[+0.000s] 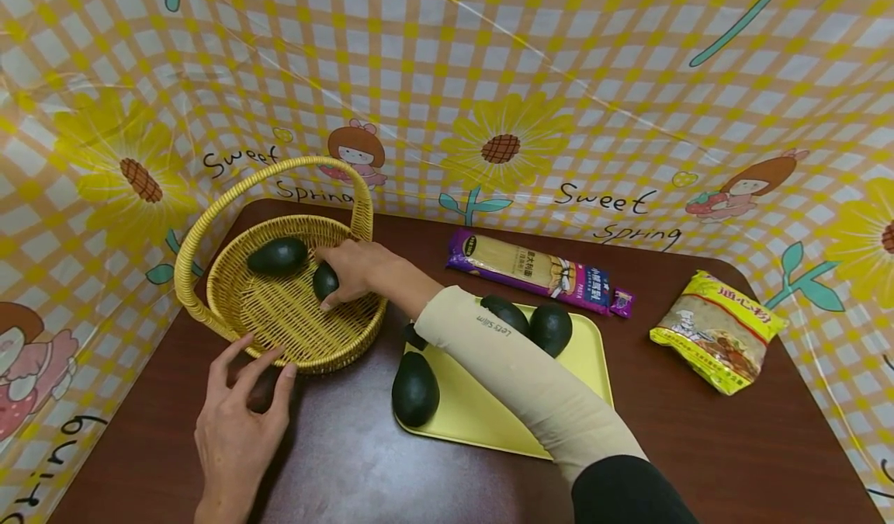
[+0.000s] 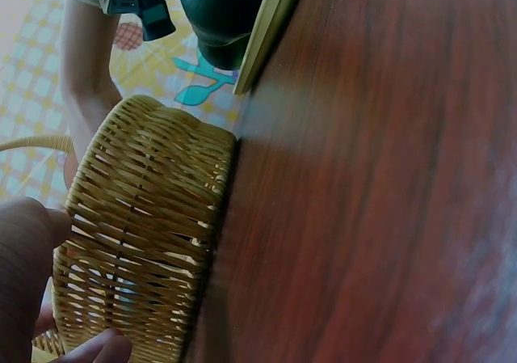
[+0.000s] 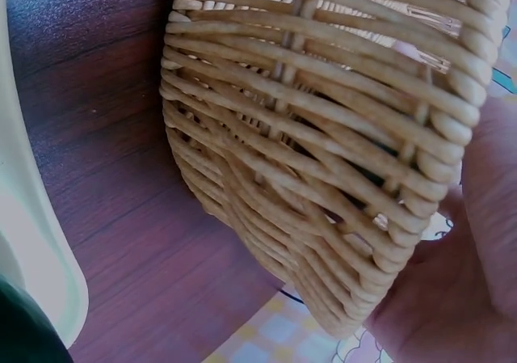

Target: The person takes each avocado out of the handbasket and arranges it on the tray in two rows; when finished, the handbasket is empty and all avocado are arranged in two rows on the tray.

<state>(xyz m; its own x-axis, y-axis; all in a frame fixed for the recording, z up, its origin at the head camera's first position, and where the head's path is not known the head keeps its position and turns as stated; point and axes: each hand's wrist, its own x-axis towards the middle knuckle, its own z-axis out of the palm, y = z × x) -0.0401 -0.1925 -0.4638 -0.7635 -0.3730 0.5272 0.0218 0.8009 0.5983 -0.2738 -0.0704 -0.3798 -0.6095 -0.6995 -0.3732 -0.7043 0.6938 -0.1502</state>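
Observation:
Inside the yellow wicker basket [image 1: 230, 307], my right hand [image 1: 352, 272] grips a dark green avocado [image 1: 325, 282], reaching over the rim from the right. Another avocado [image 1: 278, 257] lies in the basket, to the left of that one. My left hand [image 1: 244, 415] is at the basket's front rim with fingers spread, its fingertips right at the weave. The left wrist view shows the thumb and fingers beside the basket wall [image 2: 145, 234]. In the right wrist view, the basket side [image 3: 323, 112] hides most of the right hand and its avocado.
A yellow tray [image 1: 482, 415] right of the basket bears several avocados, one [image 1: 415, 390] at its front left corner; my right forearm crosses above it. Behind lies a purple pasta pack [image 1: 524, 268] with a small purple packet [image 1: 621, 303]. A yellow food bag [image 1: 719, 330] lies far right.

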